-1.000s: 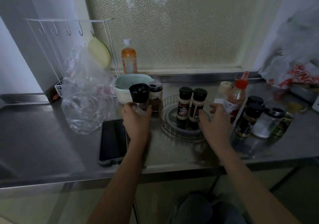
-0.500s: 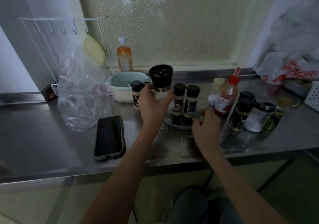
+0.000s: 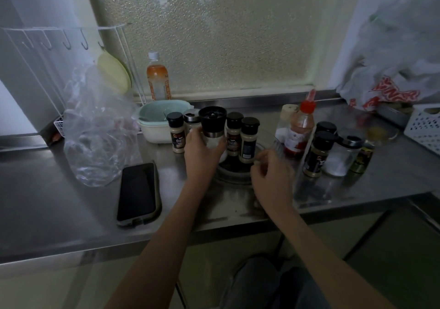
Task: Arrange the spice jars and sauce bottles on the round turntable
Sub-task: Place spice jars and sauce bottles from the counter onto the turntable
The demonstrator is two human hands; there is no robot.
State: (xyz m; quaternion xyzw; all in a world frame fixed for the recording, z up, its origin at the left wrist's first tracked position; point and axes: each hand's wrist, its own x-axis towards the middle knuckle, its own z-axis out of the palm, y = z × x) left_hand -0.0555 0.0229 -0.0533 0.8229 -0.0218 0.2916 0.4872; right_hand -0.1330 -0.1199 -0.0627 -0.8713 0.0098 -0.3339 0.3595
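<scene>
Head view: left hand (image 3: 202, 147) clamped on grinder (image 3: 212, 127) at turntable (image 3: 234, 174) left edge; right hand (image 3: 271, 175) loosely curled, empty. Risk: toppling adjacent spice jars (image 3: 241, 137).

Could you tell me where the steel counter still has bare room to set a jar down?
Bare steel lies left of the dark phone, below the clear plastic bag. The near edge right of the right hand is mostly open. Around the clear round turntable it is crowded.

Left hand (image 3: 202, 151) is lowering the grinder (image 3: 212, 124) onto the turntable (image 3: 234, 174), beside the two jars; right hand (image 3: 271, 177) is drawing back.
</scene>
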